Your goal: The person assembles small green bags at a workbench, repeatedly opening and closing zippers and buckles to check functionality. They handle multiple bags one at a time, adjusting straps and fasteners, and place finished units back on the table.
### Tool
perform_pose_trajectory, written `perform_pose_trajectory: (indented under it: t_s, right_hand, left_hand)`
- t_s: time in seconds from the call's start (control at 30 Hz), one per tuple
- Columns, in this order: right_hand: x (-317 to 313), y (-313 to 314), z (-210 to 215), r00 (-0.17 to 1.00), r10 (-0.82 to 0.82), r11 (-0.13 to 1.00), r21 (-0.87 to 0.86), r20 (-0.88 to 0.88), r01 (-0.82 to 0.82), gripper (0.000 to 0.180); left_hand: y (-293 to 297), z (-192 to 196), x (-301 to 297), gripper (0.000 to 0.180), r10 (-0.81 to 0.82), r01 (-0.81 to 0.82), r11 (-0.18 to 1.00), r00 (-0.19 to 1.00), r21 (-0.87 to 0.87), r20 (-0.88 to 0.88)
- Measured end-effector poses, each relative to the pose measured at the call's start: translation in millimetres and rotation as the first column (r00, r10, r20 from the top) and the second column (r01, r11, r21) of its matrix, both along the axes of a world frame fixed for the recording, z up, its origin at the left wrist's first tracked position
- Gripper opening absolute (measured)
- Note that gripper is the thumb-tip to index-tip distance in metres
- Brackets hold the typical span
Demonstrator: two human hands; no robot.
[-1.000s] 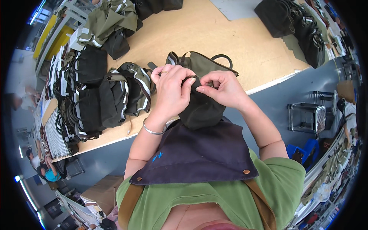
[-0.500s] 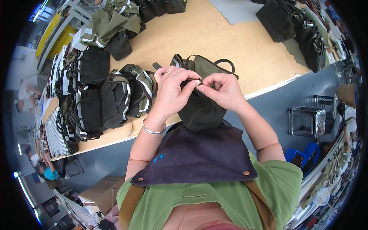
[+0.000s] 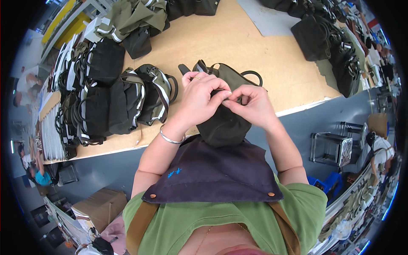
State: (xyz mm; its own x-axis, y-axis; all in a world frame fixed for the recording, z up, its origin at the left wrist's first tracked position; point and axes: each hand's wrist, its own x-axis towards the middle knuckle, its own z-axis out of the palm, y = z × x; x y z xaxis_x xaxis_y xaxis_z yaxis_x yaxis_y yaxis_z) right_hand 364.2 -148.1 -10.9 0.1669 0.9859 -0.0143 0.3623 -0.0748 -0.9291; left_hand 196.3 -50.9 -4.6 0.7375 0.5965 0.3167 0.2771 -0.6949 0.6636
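Note:
A dark olive bag (image 3: pixel 224 123) with a black handle loop rests at the table's front edge, close against my apron. My left hand (image 3: pixel 205 97) pinches the bag's upper edge between thumb and fingers. Right beside it, my right hand (image 3: pixel 251 104) grips the same edge, its thumb and forefinger meeting the left fingertips. Exactly what part of the edge lies between the fingertips is hidden. Beyond my hands, the bag's olive panel and handle lie on the wooden table (image 3: pixel 204 38).
Rows of black and olive bags (image 3: pixel 102 106) with pale edging stand along the table's left. More black bags (image 3: pixel 312 38) sit at the far right, near a grey sheet (image 3: pixel 272 19). Metal stools (image 3: pixel 331 148) stand on the floor at right; a cardboard box (image 3: pixel 100 206) is lower left.
The view has shifted slightly, so the surroundings sit differently in the picture. Both hands keep pinching the bag's edge, their fingertips now closer together.

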Motion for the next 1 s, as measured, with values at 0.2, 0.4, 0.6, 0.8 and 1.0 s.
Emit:
perform_pose_trajectory:
  t_s: [0.2, 0.4, 0.6, 0.8, 1.0]
  right_hand:
    - [54.0, 19.5, 18.1, 0.803, 0.350, 0.911, 0.025, 0.482, -0.412, 0.047]
    - [37.3, 26.5, 28.8, 0.826, 0.431, 0.901, -0.127, 0.363, -0.414, 0.036]
    - [22.6, 36.8, 26.2, 0.782, 0.512, 0.847, -0.055, 0.357, -0.529, 0.032]
    - [18.8, 40.6, 30.5, 0.756, 0.599, 0.793, -0.069, 0.263, -0.605, 0.023]
    - [18.8, 49.9, 39.5, 0.737, 0.648, 0.760, -0.226, 0.195, -0.609, 0.013]
  left_hand:
    - [19.4, 5.6, -7.9, 0.005, -0.096, 0.096, 0.995, 0.995, 0.000, 0.031]
    - [60.1, 15.2, -43.4, 0.007, -0.219, 0.216, 0.975, 0.973, -0.048, -0.075]
    - [29.2, 38.3, -37.6, 0.015, -0.198, 0.250, 0.953, 0.943, 0.174, -0.268]
    - [27.7, 32.7, -44.4, 0.014, -0.312, 0.310, 0.949, 0.904, -0.057, -0.293]
    - [27.0, 30.7, -44.4, 0.012, -0.314, 0.334, 0.942, 0.911, 0.031, -0.269]
